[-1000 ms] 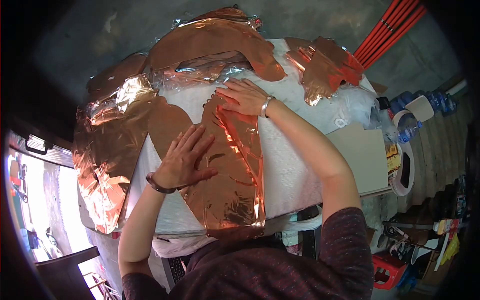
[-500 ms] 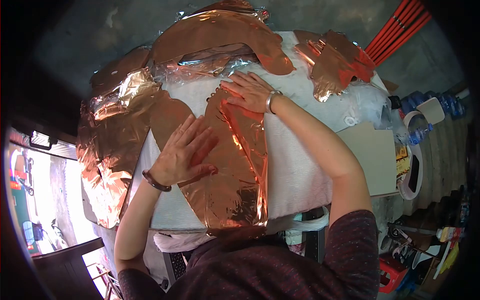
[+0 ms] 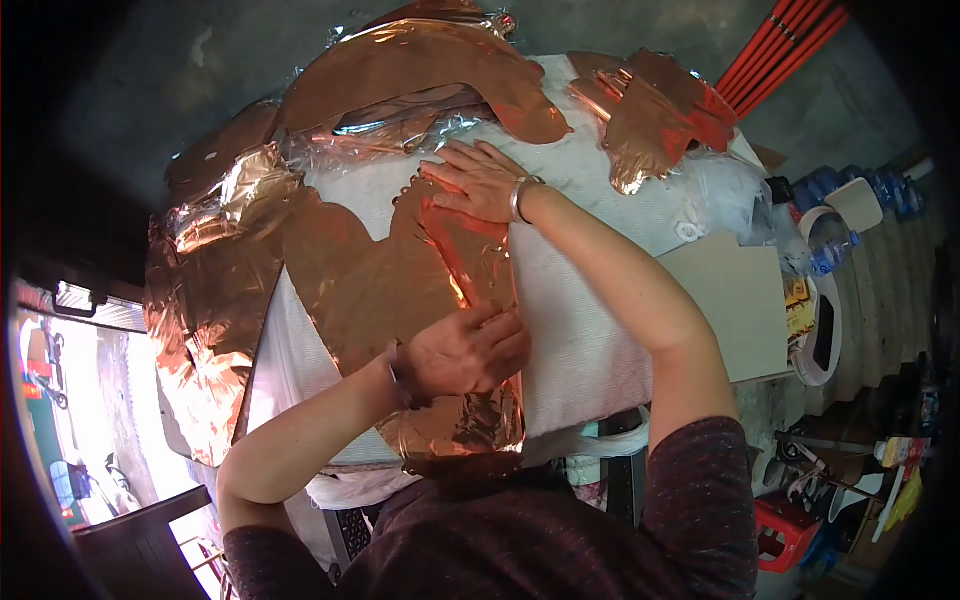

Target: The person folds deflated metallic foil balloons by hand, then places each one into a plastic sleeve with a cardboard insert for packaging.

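A large copper-coloured foil sheet [image 3: 350, 260] lies over the front middle of the white-covered table [image 3: 580, 340], its near end against the person's dark top. My right hand [image 3: 480, 183] rests flat on the sheet's upper part, fingers spread and pointing left. Lower down, my left hand [image 3: 470, 350] is curled at the sheet's right side, over a creased line in the foil. What its fingers hold, if anything, is hidden. A bracelet circles each wrist.
Crumpled foil [image 3: 205, 320] covers the table's left side. A curved foil piece [image 3: 420, 65] and smaller foil pieces [image 3: 655, 115] lie at the back. To the right are a grey board [image 3: 730, 310], plastic bottles [image 3: 835, 253], red poles [image 3: 780, 55] and a red crate [image 3: 785, 530].
My left hand has moved right and down across the sheet, and its spread fingers have curled. My right hand remains flat near the same place. The whole view has shifted slightly.
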{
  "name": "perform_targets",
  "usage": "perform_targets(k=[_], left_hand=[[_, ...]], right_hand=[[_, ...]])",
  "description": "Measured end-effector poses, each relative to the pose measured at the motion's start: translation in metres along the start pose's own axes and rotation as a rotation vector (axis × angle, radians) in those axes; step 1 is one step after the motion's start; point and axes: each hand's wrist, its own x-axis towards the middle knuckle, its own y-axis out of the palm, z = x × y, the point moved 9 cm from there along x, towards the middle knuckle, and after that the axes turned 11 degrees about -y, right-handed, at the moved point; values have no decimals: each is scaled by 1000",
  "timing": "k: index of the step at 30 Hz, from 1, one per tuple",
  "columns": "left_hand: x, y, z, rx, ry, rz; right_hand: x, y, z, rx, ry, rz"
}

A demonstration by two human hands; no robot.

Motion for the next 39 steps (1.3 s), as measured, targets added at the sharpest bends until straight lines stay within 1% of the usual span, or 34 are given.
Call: perform_targets(k=[1, 2, 3, 4, 5, 8, 10, 12, 15, 17, 21, 23, 24, 26, 27, 28, 30, 31, 33, 37, 38, 39], left_hand=[[-1, 4, -1, -8, 6, 69], [-2, 10, -2, -16, 12, 137], [-3, 12, -3, -18, 12, 138], [-5, 10, -4, -26, 20, 87], [-7, 7, -5, -34, 29, 36], [-14, 9, -8, -32, 33, 80], [-13, 4, -7, -61, 41, 51], [-12, -2, -7, -88, 50, 17], [-14, -4, -11, -136, 46, 45], [-18, -6, -13, -173, 4, 16], [-24, -15, -21, -206, -29, 19], [-29, -27, -22, -232, -67, -37], [-33, -31, -19, -229, -70, -34], [-39, -41, 14, -309, -302, -9], [-46, -38, 32, -347, -362, -16], [-48, -36, 43, -342, -365, -19], [-48, -21, 69, -207, -431, 74], [-47, -13, 78, -204, -434, 68], [-56, 11, 119, -465, -769, -13], [-60, 32, 133, -386, -828, 30], [-65, 40, 134, -368, -855, 105], [-70, 47, 135, -348, -882, 181]], right_hand=[[-1, -6, 3, -24, -17, -65], [0, -7, 3, -22, -17, -64], [1, -3, 0, 0, 3, 4], [0, 3, -3, 23, 23, 73], [1, 3, -3, 26, 24, 73], [1, 6, -3, 36, 17, 68], [0, -3, 1, -34, -7, -51], [0, -2, 0, -37, -8, -50], [0, 0, -1, -33, -7, -40], [0, -1, -1, -31, -6, -32], [-1, -3, 1, -12, 5, -8], [-1, -1, 1, -13, 4, 7], [-1, -1, 1, -17, 6, 3], [0, -4, 1, -23, 0, -2], [0, -1, -1, -4, 15, 47], [1, 1, -2, 16, 31, 98], [-1, -1, 0, 14, 34, 86], [-1, -3, 0, 15, 41, 74], [0, -4, 1, -27, 4, 37], [1, -6, 3, -67, -57, -66], [1, -5, 2, -64, -59, -62], [0, -9, 2, -55, -75, -104]])
